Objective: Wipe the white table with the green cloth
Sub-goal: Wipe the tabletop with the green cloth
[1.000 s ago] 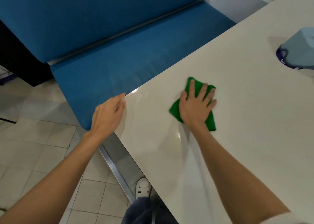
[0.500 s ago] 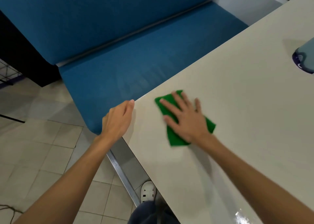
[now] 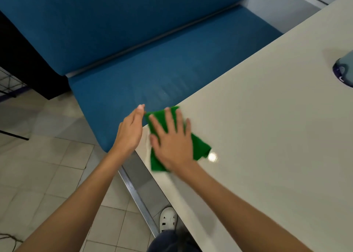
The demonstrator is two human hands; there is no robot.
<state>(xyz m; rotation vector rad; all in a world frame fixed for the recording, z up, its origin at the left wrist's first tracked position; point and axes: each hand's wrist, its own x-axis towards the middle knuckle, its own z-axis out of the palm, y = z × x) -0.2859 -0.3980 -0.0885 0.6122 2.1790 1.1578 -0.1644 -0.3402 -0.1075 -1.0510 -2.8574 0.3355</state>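
Note:
The green cloth (image 3: 200, 146) lies flat at the near left corner of the white table (image 3: 267, 137), one end reaching the table's edge. My right hand (image 3: 172, 142) presses down on the cloth with fingers spread, covering its middle. My left hand (image 3: 130, 131) is held beside the table's corner, just off the edge, fingers together and slightly cupped, holding nothing.
A blue padded bench (image 3: 152, 70) runs along the table's far left side. A grey-blue object (image 3: 343, 68) stands on the table at the right edge of view. Tiled floor (image 3: 47, 165), a metal table rail (image 3: 137, 194) and my white shoe (image 3: 168, 218) lie below.
My right hand has slid the cloth leftward across the table to its corner edge. My left hand stays at the corner.

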